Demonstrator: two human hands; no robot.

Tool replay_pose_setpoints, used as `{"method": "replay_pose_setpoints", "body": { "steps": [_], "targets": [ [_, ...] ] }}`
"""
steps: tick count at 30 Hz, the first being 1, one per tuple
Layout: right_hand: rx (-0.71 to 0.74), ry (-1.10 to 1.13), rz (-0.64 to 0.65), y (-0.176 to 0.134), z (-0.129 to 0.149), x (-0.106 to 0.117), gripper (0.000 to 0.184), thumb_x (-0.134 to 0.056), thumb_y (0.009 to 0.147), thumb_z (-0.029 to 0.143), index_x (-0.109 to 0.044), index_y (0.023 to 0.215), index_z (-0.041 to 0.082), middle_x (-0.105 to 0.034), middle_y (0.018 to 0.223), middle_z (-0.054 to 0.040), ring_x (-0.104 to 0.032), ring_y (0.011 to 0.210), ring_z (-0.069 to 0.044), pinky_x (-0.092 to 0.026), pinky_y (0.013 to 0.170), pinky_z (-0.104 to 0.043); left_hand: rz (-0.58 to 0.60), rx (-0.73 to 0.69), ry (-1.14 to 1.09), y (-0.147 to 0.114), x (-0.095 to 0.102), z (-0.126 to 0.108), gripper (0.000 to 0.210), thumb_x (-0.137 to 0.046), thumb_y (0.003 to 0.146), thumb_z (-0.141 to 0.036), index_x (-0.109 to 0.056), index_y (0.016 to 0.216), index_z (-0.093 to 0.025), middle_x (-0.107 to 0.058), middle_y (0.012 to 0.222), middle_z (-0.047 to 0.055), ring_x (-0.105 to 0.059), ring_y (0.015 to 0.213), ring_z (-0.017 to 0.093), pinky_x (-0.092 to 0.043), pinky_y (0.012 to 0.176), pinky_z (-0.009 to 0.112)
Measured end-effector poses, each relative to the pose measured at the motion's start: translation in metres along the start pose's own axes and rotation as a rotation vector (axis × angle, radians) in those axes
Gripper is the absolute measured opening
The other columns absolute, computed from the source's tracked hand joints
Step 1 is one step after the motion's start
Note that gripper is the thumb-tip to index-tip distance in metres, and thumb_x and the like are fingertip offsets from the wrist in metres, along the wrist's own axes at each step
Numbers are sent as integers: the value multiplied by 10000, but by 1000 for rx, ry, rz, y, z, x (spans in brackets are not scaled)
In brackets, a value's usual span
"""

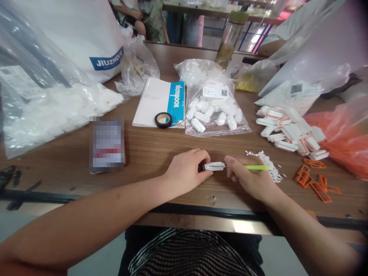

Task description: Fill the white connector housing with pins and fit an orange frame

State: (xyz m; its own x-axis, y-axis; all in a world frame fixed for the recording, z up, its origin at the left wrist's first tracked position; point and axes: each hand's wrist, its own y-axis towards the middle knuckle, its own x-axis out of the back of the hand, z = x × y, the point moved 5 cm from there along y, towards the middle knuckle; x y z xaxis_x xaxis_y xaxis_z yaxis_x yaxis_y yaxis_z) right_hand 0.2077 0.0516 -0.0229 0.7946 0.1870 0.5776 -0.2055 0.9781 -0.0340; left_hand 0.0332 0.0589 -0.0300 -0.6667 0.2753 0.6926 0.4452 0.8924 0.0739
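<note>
Near the table's front edge, my left hand (188,168) pinches a white plastic connector housing (214,166) between thumb and fingers. My right hand (248,174) is closed round a thin tool with a lime-green handle (260,167); its slim metal shaft reaches the housing's right end. Whether the tip is inside the housing is too small to tell. Just behind my right hand lies a heap of tiny white pieces (271,165). Several orange plastic frames (320,189) are scattered to its right. Beyond them is a pile of white housings with orange inserts (293,132).
A clear bag of white housings (215,111) sits behind my hands, beside a notebook (152,99) bearing a roll of black tape (163,120). A phone (107,145) lies left. Large plastic bags (51,111) crowd the left; an orange bag (345,134) is right. A bottle (231,38) stands behind.
</note>
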Motion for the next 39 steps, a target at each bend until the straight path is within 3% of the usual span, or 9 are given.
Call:
{"method": "replay_pose_setpoints", "body": {
  "steps": [8,14,19,24,29,35,39],
  "targets": [
    [17,-109,40,-1,7,2,501,-465,970,431,-529,524,211,-517,460,27,-483,446,-103,-359,470,-272,-1,3,11,0,0,0,142,-707,798,-297,-599,850,-220,-595,793,-30,-524,677,132,-358,603,287],
    [160,-216,110,-8,24,-4,455,-463,974,386,-437,557,208,-430,514,29,-389,475,-102,-307,474,-294,4,28,23,0,-1,0,144,-705,800,-306,-597,847,-222,-597,786,-29,-535,690,140,-378,623,298],
    [126,-143,37,-8,15,-1,457,-448,982,385,-517,567,204,-492,521,26,-458,497,-104,-363,517,-277,-1,13,14,0,-1,0,147,-699,807,-310,-593,849,-219,-595,789,-29,-529,688,135,-370,616,292],
    [118,83,35,-3,13,-2,256,-485,972,387,-662,908,214,-592,597,26,-536,532,-107,-427,540,-252,12,4,29,0,0,0,144,-683,818,-311,-585,857,-213,-594,808,-22,-525,693,138,-360,602,291],
    [30,304,125,-1,6,-8,393,-510,950,480,-628,714,189,-589,538,24,-473,408,-66,-346,397,-206,8,-3,36,0,1,0,144,-679,818,-310,-582,856,-211,-602,826,-10,-534,702,145,-374,604,297],
    [-51,447,153,-2,-7,-2,518,-469,916,616,-702,744,187,-571,494,7,-458,382,-82,-306,362,-219,7,11,29,0,1,0,140,-689,808,-297,-586,858,-216,-600,802,-18,-527,684,142,-370,608,294],
    [-88,452,79,-3,-9,-1,580,-398,960,582,-617,596,187,-559,483,-1,-457,397,-86,-329,398,-230,6,7,16,0,0,1,131,-694,802,-287,-594,851,-217,-594,800,-24,-522,683,136,-360,610,290]
  ]
}}
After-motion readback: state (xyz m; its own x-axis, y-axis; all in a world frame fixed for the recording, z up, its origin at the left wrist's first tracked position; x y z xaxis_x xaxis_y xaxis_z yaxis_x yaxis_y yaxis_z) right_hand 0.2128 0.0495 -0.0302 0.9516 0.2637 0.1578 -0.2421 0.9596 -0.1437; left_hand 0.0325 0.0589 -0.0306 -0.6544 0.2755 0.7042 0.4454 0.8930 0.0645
